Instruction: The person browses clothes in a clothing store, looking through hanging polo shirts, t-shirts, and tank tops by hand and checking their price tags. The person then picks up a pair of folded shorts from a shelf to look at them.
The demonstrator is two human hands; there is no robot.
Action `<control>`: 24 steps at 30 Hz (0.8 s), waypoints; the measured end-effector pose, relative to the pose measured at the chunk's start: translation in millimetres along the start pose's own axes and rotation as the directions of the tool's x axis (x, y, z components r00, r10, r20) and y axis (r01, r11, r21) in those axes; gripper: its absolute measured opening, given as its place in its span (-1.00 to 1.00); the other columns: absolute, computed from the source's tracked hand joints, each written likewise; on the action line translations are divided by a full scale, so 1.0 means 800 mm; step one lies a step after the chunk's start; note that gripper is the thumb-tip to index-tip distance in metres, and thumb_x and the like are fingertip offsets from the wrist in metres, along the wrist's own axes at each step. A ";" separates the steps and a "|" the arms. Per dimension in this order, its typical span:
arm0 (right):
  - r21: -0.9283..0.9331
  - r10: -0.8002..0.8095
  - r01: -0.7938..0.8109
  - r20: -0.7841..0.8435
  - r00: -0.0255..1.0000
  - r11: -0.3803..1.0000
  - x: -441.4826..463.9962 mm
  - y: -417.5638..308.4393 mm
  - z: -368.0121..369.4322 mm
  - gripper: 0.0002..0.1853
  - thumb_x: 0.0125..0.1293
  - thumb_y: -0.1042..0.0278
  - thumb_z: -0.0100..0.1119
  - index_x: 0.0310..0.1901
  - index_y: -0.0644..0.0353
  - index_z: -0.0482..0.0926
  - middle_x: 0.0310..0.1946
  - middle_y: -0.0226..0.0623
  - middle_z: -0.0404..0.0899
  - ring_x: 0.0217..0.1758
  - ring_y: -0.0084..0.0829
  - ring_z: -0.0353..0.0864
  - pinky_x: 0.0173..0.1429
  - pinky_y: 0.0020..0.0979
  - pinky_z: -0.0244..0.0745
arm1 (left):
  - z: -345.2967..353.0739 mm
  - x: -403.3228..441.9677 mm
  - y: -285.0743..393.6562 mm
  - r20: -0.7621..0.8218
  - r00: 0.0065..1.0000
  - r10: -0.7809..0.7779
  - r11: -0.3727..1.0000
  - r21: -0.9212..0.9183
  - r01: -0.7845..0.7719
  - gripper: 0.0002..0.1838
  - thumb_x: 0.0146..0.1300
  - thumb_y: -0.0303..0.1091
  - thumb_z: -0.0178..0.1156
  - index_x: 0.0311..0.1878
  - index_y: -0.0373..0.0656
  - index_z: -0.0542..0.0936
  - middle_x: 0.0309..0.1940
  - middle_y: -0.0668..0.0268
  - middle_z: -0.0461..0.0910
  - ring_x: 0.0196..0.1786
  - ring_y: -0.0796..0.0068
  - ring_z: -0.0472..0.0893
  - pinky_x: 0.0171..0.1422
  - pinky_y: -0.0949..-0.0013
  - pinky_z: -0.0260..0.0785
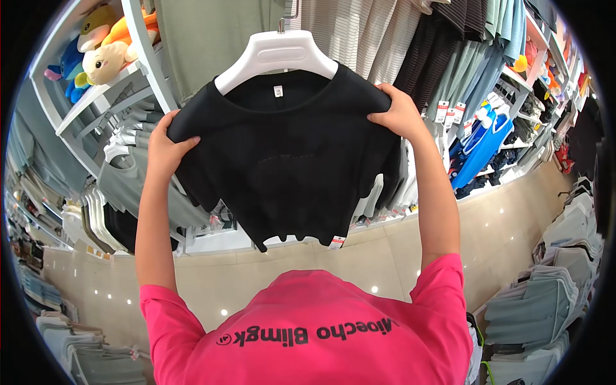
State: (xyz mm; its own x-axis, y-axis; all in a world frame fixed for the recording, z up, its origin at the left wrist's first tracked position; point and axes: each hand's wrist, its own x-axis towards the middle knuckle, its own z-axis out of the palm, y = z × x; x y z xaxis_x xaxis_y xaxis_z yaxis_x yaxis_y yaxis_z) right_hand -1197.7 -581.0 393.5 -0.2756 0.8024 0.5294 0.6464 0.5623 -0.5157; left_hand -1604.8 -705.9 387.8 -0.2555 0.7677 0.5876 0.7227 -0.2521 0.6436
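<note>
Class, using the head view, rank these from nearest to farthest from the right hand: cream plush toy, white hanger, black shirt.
1. Black shirt: touching, gripped near its shoulder by the right hand.
2. White hanger: to that hand's left, showing above the shirt's neck opening.
3. Cream plush toy: farthest, at the view's upper left.

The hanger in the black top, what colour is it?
White: the hanger in the black top shows best in the head view.

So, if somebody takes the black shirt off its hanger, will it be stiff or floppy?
The black shirt is probably floppy, since its lower edge hangs unevenly. Without the white hanger spreading its shoulders, it would likely sag. It may be fairly light for its size, as it looks like plain cloth.
</note>
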 end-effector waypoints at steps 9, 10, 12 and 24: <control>-0.156 -0.009 0.029 0.130 0.991 0.987 0.030 0.011 0.011 -0.44 -0.23 0.47 0.14 -0.02 0.27 0.47 -0.25 0.04 0.57 -0.14 -0.05 0.56 -0.03 -0.28 0.44 | 0.013 -0.005 -0.007 -0.038 0.998 -0.047 0.999 -0.024 0.046 -0.43 -0.25 -0.53 0.39 -0.03 -0.20 0.50 -0.24 0.25 0.59 -0.17 0.41 0.56 -0.01 0.39 0.38; -0.199 0.028 -0.003 0.122 0.992 0.980 0.032 0.012 0.016 -0.45 -0.22 0.48 0.11 -0.02 0.25 0.48 -0.25 0.04 0.57 -0.12 -0.04 0.56 -0.02 -0.26 0.45 | 0.014 -0.005 -0.010 -0.036 0.998 -0.054 0.997 -0.048 0.052 -0.44 -0.25 -0.52 0.39 -0.03 -0.20 0.50 -0.24 0.26 0.59 -0.17 0.41 0.56 -0.01 0.39 0.38; -0.228 0.023 -0.007 0.068 0.997 0.974 0.034 0.013 0.026 -0.45 -0.21 0.49 0.10 -0.02 0.23 0.48 -0.25 0.03 0.58 -0.11 -0.04 0.55 -0.01 -0.25 0.45 | 0.017 -0.009 -0.007 -0.037 0.997 -0.075 0.996 -0.045 0.073 -0.43 -0.24 -0.53 0.39 -0.03 -0.20 0.50 -0.24 0.25 0.59 -0.16 0.41 0.56 -0.01 0.39 0.38; 0.187 -0.088 0.150 -0.304 0.949 0.971 0.032 0.107 0.035 -0.59 -0.26 0.62 0.08 -0.21 0.33 0.56 -0.35 -0.13 0.63 -0.24 -0.26 0.63 -0.07 -0.39 0.46 | 0.012 -0.129 0.165 0.360 0.931 0.066 0.839 -0.525 0.144 -0.28 -0.18 -0.52 0.27 0.18 -0.21 0.32 0.02 0.17 0.39 0.04 0.32 0.44 0.13 0.38 0.29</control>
State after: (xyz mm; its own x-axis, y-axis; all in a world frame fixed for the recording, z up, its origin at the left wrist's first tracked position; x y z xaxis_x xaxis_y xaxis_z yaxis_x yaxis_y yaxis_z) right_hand -1169.6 -507.1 343.9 -0.1020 0.6511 0.7521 0.4529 0.7035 -0.5477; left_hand -1476.6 -812.6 407.6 0.0411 0.9100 0.4125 0.2326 -0.4102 0.8818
